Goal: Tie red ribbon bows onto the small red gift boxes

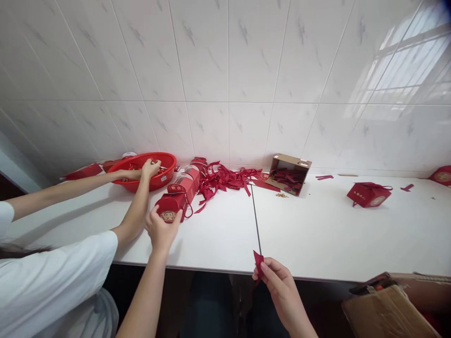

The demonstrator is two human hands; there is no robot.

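My left hand grips the near end of a red gift box with a gold round emblem, thumb on its right side and fingers on its left. Behind it, more red boxes stand in a row toward the wall. Over the table's front edge, my right hand pinches a dark red ribbon between thumb and fingers; one end points up and the rest hangs below, partly hidden. A heap of red ribbons lies just right of the box row.
At left, a co-worker's hands reach into a red basin. A cardboard box with dark red strips lies near the wall, small gold pieces beside it. Another red box sits at right; a large carton stands below the edge.
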